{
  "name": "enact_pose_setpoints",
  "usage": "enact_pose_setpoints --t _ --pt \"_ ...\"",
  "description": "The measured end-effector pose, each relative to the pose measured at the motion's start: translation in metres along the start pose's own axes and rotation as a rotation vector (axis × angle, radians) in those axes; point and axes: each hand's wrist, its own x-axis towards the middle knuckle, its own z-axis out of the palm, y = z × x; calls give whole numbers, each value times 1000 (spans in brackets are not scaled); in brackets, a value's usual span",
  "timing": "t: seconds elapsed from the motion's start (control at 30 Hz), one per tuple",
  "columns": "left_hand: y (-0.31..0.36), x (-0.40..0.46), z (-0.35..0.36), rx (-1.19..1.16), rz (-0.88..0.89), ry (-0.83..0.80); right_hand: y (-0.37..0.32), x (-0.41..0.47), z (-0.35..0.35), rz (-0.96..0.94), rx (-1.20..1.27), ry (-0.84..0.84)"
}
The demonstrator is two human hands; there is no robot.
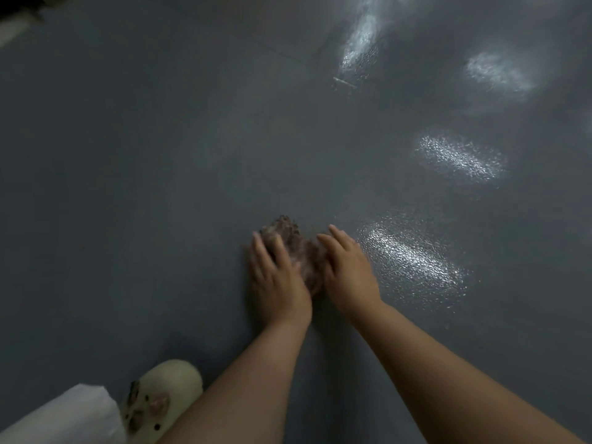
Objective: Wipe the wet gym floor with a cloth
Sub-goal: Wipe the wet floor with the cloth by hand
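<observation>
A crumpled brownish cloth (296, 243) lies on the grey textured gym floor (160, 187) at the lower middle of the view. My left hand (277, 278) presses on its left part with straight fingers. My right hand (347, 269) presses on its right part, fingers also straight and pointing away from me. Most of the cloth is hidden under the two hands. The left hand looks blurred.
Shiny wet-looking patches (413, 257) gleam on the floor just right of my hands and further off at the upper right (461, 158). A cream slipper (160, 402) and a white trouser leg (64, 418) sit at the bottom left. A pale object (12, 27) shows at the top left corner.
</observation>
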Motion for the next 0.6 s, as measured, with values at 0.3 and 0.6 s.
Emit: enact_pose_setpoints --t 0.3,0.6 --pt "9 36 14 416 194 -374 22 -7 5 206 -352 -101" --pt "-72 106 -25 351 -221 -264 30 -15 6 190 -423 -143"
